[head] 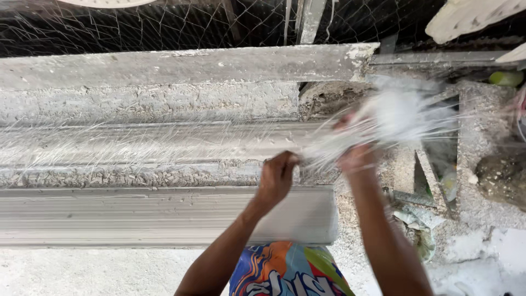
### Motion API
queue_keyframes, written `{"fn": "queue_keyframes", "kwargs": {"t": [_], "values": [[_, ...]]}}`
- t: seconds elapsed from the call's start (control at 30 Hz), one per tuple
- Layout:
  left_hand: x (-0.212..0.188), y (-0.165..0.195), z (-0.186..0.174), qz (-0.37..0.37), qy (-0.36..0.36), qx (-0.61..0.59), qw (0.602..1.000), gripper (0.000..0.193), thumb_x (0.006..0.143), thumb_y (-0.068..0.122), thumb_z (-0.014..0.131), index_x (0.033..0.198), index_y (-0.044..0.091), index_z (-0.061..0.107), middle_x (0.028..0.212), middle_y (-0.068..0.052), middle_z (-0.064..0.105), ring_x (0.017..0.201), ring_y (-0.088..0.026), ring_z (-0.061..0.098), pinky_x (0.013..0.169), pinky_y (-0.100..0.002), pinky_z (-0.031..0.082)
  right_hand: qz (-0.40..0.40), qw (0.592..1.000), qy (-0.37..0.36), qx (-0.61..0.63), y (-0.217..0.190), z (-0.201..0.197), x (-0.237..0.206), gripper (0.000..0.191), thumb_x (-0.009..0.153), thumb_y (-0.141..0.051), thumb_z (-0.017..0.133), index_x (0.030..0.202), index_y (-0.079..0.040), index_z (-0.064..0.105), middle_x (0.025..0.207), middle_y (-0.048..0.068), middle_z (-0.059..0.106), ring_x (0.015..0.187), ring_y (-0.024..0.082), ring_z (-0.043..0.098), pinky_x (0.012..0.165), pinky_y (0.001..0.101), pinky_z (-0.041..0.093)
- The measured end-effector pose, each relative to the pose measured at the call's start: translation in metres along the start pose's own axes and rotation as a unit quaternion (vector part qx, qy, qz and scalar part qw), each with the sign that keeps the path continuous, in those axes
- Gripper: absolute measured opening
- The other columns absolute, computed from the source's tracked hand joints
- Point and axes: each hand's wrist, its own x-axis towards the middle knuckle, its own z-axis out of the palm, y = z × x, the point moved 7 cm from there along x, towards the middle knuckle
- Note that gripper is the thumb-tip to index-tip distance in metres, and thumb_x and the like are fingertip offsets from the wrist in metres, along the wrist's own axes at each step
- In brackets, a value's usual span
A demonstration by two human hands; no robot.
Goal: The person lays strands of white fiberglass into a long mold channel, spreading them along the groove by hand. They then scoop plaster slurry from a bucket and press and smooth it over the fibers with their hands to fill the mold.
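My left hand (277,176) is closed around one end of a bundle of white fibre strands (383,120), right over a long grey plaster moulding (164,214). My right hand (357,156) grips the same bundle a little to the right. The strands fan out blurred toward the upper right and trail thinly leftward over the long trough-shaped mould (137,142). Both forearms come up from the bottom of the view.
A crusted plaster ledge (164,101) and a worn beam (186,63) run behind the mould, with wire netting (137,24) above. Rubble, scrap and plaster-caked blocks (482,142) crowd the right side. Below lies a white dusty floor (82,271).
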Motion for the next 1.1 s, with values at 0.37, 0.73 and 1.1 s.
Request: {"fn": "queue_keyframes", "kwargs": {"t": [0.37, 0.73, 1.1], "values": [[0.029, -0.043, -0.050, -0.087, 0.063, 0.578, 0.809, 0.070, 0.083, 0.040, 0.048, 0.136, -0.006, 0.052, 0.129, -0.029, 0.061, 0.121, -0.051, 0.058, 0.086, -0.072, 0.051, -0.262, 0.915, 0.258, -0.169, -0.200, -0.098, 0.047, 0.053, 0.101, -0.050, 0.066, 0.133, -0.008, 0.061, 0.115, 0.014, 0.064, 0.096, 0.025, 0.067, 0.073, 0.0381, 0.059], [0.026, 0.028, 0.023, 0.116, -0.041, -0.003, 0.992, 0.028, 0.106, 0.019, 0.051, 0.098, -0.002, 0.068, 0.079, -0.012, 0.070, 0.056, -0.012, 0.060, 0.043, -0.025, 0.051, -0.113, 0.990, 0.056, -0.065, -0.097, -0.043, 0.021, 0.029, 0.115, -0.041, 0.062, 0.112, -0.013, 0.060, 0.078, 0.001, 0.057, 0.056, 0.013, 0.048, 0.050, 0.0286, 0.046], [0.042, 0.104, -0.002, 0.285, 0.302, 0.448, 0.792, 0.043, 0.107, 0.038, 0.031, 0.110, 0.001, 0.052, 0.088, -0.016, 0.068, 0.077, -0.029, 0.071, 0.058, -0.042, 0.055, -0.187, 0.803, 0.148, -0.546, -0.177, -0.125, 0.059, 0.056, 0.114, -0.056, 0.033, 0.138, -0.012, 0.059, 0.106, 0.008, 0.063, 0.082, 0.012, 0.057, 0.076, 0.0337, 0.056]]}}
